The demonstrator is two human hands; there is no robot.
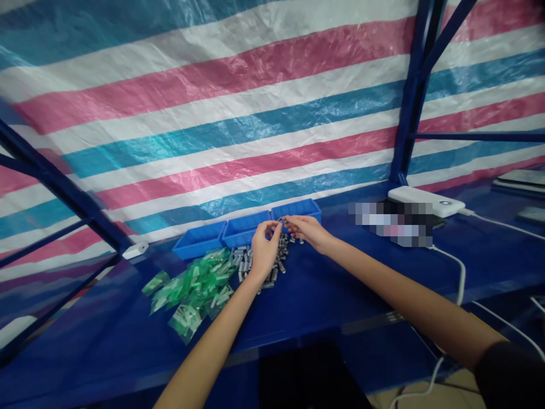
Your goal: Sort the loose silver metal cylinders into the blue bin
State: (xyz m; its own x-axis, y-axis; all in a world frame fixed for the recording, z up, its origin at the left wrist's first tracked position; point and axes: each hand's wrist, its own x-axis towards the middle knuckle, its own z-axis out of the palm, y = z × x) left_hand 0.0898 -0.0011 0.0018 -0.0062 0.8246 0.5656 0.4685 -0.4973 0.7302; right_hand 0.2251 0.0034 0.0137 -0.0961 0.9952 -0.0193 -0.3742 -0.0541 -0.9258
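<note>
Above a pile of small silvery metal cylinders (272,277), my two hands meet fingertip to fingertip. My left hand (266,248) is closed in a pinch, thumb against fingers. My right hand (310,232) also pinches, just to its right. Between their fingertips shows a small dark metal piece (280,220), too small to make out its kind. Left of the cylinders lies a heap of small green-and-clear plastic bags (196,282). Right behind the hands stand three blue plastic bins in a row: a left bin (199,241), a middle bin (238,232) and a right bin (314,208).
On the blue tabletop (323,301), a white power bank (426,201) stands at the right beside a blurred-out device (395,221). A white cable (462,272) hangs over the front edge. A small white box (135,250) sits at the left. Blue metal posts (411,102) and striped sheeting (238,113) bound the back.
</note>
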